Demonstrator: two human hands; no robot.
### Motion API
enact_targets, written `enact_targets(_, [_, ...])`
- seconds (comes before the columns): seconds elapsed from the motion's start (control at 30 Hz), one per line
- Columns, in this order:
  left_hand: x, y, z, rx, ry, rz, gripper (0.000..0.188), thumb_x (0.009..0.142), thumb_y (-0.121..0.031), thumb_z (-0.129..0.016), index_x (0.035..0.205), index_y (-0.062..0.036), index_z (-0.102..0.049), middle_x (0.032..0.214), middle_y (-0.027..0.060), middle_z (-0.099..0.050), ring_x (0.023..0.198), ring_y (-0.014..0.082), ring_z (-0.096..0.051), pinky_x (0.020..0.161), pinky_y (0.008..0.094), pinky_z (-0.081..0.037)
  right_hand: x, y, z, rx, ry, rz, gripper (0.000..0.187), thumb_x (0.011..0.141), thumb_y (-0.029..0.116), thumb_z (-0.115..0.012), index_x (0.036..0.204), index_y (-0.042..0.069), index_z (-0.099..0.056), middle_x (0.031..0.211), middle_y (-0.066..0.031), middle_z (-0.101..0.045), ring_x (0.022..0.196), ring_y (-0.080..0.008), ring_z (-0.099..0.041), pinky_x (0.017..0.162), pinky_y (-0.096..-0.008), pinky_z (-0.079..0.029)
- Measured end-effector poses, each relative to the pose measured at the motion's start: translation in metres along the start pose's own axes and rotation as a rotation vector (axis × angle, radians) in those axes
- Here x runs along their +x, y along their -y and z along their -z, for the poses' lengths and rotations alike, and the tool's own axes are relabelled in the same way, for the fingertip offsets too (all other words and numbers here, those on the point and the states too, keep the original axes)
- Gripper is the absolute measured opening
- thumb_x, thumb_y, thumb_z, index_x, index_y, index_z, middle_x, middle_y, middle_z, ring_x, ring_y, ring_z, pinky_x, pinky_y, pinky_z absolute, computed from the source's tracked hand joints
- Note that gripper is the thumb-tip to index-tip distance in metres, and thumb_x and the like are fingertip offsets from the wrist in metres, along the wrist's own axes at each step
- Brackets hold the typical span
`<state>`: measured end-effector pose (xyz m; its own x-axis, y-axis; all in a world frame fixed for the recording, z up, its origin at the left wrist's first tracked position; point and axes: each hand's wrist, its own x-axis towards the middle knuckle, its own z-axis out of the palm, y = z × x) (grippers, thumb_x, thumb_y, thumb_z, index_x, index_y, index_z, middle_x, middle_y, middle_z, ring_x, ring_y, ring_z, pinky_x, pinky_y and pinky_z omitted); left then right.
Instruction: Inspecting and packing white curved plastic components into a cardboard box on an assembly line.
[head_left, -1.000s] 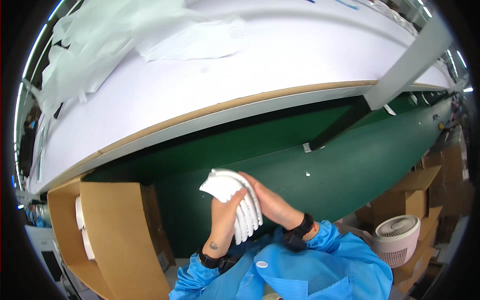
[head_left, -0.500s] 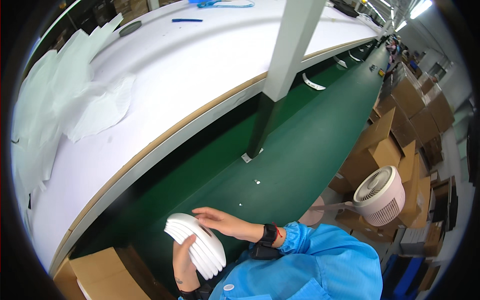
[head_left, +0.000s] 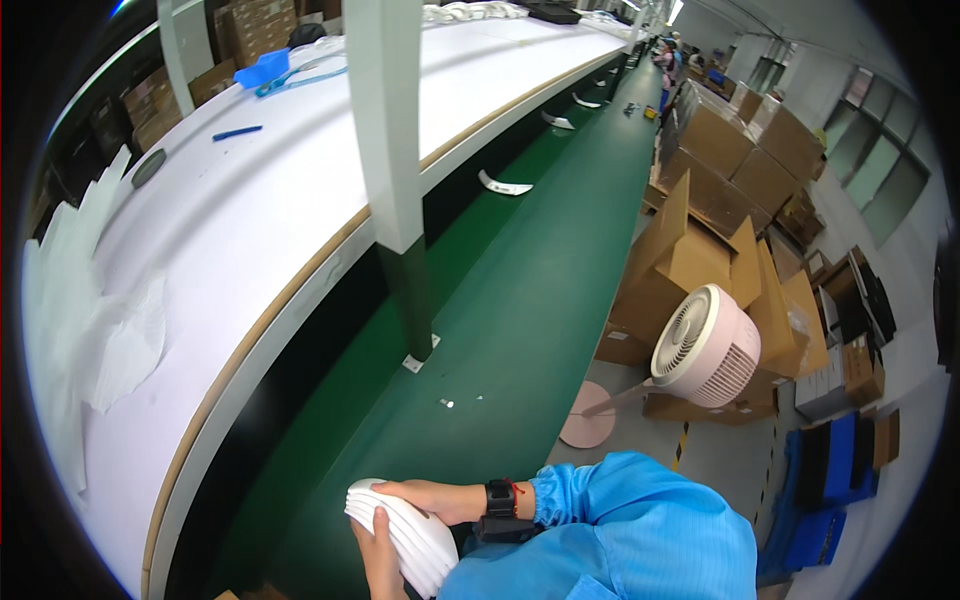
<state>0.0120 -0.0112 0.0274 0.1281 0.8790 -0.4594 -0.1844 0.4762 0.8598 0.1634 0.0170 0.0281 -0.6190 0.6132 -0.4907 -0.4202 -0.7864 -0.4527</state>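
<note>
While clasping the stack of curved white pieces (head_left: 418,548) in the left hand (head_left: 378,558), rests the right hand (head_left: 432,498) on its upper edge; cannot tell if gripping there. Beyond the hands, rightward, note 1 pink fan (head_left: 718,350).

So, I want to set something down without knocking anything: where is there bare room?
The white tabletop is bare between the blue pen, white sheets and grey post; the green surface, between the small white bits and the nearest loose curved piece. Crowded: the tabletop's left side, under those sheets, and around the pink fan, beside cardboard boxes.
</note>
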Motion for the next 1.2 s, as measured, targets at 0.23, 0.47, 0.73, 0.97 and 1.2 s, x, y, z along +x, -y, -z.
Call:
enact_targets(0.23, [0.012,0.005,0.007,0.709,-0.16,-0.198,0.061,0.097,-0.043,-0.037,0.129,0.0078,-0.036,0.116,0.0212,-0.047,0.118,0.0347,-0.044,0.098,0.0397,-0.036,0.003,-0.005,0.006,-0.002,-0.062,0.073,0.053,0.094,0.046,-0.045,0.122,0.001,-0.051,0.111,-0.0086,-0.06,0.095,-0.0122,-0.058,0.079,-0.0271,-0.049])
enact_targets(0.47, [-0.005,-0.002,-0.01,0.722,-0.145,-0.339,0.077,0.072,-0.019,-0.074,0.132,0.0056,-0.033,0.127,0.0247,-0.043,0.119,0.0387,-0.043,0.1,0.0405,-0.034,0.023,-0.002,-0.011,0.01,-0.265,0.332,0.046,0.093,0.04,-0.052,0.114,-0.001,-0.055,0.099,-0.0056,-0.062,0.087,-0.0111,-0.059,0.076,-0.0263,-0.048])
enact_targets(0.73, [-0.015,-0.026,0.003,0.622,-0.167,-0.244,0.082,0.066,-0.029,-0.081,0.128,0.0001,-0.036,0.114,0.0204,-0.056,0.105,0.0307,-0.059,0.087,0.0369,-0.048,0.018,-0.008,-0.026,0.07,-0.167,0.34,0.039,0.097,0.033,-0.047,0.116,0.0,-0.054,0.105,-0.0076,-0.062,0.093,-0.0142,-0.061,0.082,-0.0285,-0.049])
enact_targets(0.97, [-0.06,-0.029,0.03,0.593,-0.342,-0.232,0.09,0.063,-0.038,-0.081,0.129,-0.0012,-0.033,0.115,0.0229,-0.056,0.105,0.0328,-0.059,0.088,0.0373,-0.048,0.027,-0.028,-0.032,-0.05,0.015,0.253,0.049,0.1,0.039,-0.032,0.129,0.002,-0.045,0.126,-0.0098,-0.053,0.117,-0.0219,-0.05,0.101,-0.0383,-0.039])
enact_targets(1.2, [-0.2,-0.097,0.084,0.223,-0.322,-0.374,0.098,0.058,-0.031,-0.084,0.134,-0.0006,-0.031,0.126,0.0158,-0.048,0.117,0.0229,-0.048,0.099,0.0315,-0.035,0.038,-0.027,-0.019,-0.181,0.122,0.1,0.055,0.099,0.045,-0.035,0.136,0.004,-0.037,0.125,-0.0121,-0.051,0.107,-0.0214,-0.053,0.095,-0.0367,-0.042])
